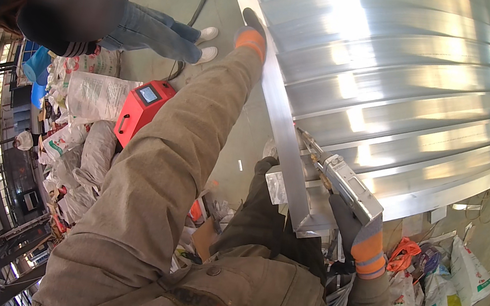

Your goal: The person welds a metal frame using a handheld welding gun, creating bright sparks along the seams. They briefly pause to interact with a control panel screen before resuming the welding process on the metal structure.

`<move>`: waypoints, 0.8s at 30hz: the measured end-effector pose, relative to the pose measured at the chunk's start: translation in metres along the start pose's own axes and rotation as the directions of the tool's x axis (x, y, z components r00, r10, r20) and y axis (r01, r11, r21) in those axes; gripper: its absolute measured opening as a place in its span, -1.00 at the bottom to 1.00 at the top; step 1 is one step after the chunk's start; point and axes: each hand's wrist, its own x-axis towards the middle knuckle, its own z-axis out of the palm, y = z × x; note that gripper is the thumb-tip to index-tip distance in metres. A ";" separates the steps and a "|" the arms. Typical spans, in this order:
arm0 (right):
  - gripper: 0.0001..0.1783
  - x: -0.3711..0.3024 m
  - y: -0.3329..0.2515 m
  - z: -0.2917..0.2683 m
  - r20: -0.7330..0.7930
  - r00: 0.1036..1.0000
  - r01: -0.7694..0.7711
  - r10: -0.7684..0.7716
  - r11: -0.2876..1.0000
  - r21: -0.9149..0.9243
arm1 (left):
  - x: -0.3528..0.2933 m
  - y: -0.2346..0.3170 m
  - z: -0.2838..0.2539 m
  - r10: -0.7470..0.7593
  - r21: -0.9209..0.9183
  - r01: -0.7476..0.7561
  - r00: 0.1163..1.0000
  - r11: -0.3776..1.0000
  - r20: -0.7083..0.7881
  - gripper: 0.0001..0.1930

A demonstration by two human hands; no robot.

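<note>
A large ribbed metal panel [390, 86] with a flat silvery frame [284, 130] along its edges lies in front of me, from the middle to the right. My left hand [253, 23], in a grey and orange glove, grips the far part of the frame's left side at arm's length. In my right hand [346, 223], gloved alike, is a silvery welding gun [346, 180]. Its thin tip points far-left and meets or nearly meets the frame's inner edge, close to the near left corner. Whether it touches, I cannot tell. The fingers beneath the gun are partly hidden.
At the far left another person in jeans [155, 30] stands near a black cable [201, 2]. A red machine with a screen [142, 111] sits beside my left sleeve. White sacks [100, 98] are heaped at left; more bags [443, 300] lie at the lower right.
</note>
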 end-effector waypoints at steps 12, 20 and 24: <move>-0.64 0.003 0.003 0.000 0.012 1.000 0.006 -0.005 0.999 -0.044 | -0.004 -0.002 -0.005 0.203 0.389 -0.138 0.970 0.911 -0.132 0.11; -0.64 0.006 -0.004 0.002 0.001 0.999 -0.043 0.043 0.999 -0.027 | -0.054 0.024 -0.028 0.251 0.685 -0.129 0.869 -0.717 0.427 0.00; -0.64 0.009 -0.004 -0.001 0.004 1.000 0.011 -0.010 0.996 -0.090 | -0.029 0.016 -0.019 0.169 0.750 -0.103 0.946 -0.653 0.277 -0.04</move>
